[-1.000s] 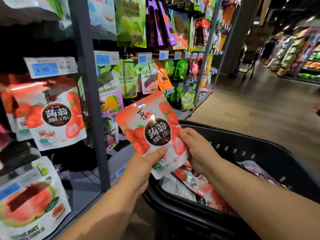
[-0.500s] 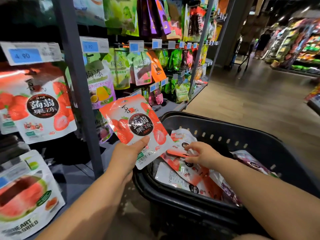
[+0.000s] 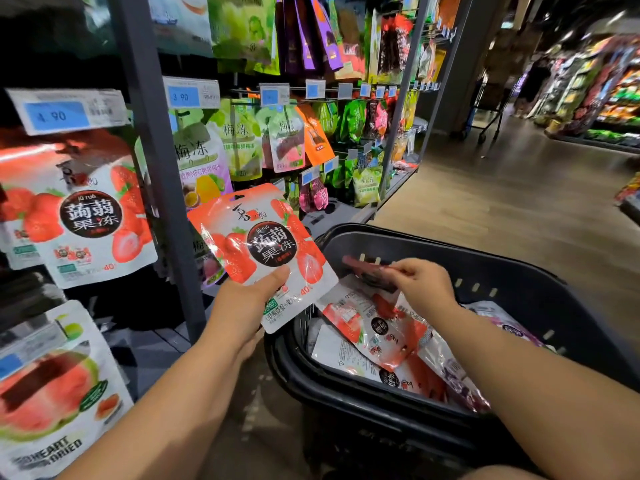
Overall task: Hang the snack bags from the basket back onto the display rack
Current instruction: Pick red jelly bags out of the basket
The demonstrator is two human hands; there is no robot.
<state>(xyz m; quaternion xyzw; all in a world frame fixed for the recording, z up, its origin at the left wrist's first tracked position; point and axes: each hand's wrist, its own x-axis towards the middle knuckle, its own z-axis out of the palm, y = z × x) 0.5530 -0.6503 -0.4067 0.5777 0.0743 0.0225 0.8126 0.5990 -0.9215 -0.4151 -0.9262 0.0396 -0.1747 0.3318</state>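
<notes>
Now left hand [image 3: 242,303] around strawberry bag [image 3: 263,251], right hand [image 3: 422,289] around red bag [image 3: 363,268] in basket [image 3: 512,271].

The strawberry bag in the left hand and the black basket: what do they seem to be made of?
Strawberry bag, held by the left hand: probably thin plastic film, glossy; glare streaks and creases show on it. Black basket: seemingly rigid moulded plastic, dull sheen; smooth rolled rim, slots punched through the wall.
</notes>
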